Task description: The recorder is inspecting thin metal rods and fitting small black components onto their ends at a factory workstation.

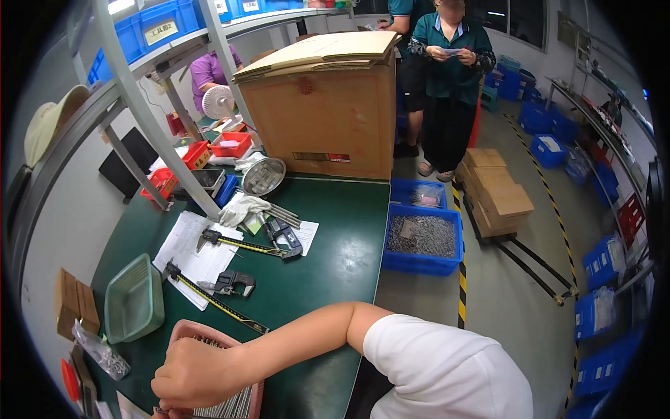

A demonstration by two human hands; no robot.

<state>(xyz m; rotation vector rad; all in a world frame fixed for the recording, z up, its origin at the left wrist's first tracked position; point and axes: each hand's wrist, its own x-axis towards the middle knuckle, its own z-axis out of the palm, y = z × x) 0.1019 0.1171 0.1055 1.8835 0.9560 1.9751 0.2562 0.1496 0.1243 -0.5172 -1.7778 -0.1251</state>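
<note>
My right hand (199,373) reaches in from the lower right, its white sleeve at the elbow, and is curled closed over a pink basket (183,328). Thin metal rods (237,405) lie in that basket, under the hand and wrist. What the fingers pinch, if anything, is hidden below the knuckles. A sliver of skin shows at the lower edge under the fist; whose fingers these are cannot be made out. My left hand is otherwise out of the picture. Beyond the basket lie two calipers (220,302) (255,246) and a micrometer (236,283) by printed sheets (183,262).
A green plastic basket (135,300) stands at the left, beside a small carton (75,304) and a plastic bag (103,353). A large cardboard box (321,115) fills the bench's far end. Blue crates (422,262) stand on the floor rightward. Two people (450,77) stand beyond.
</note>
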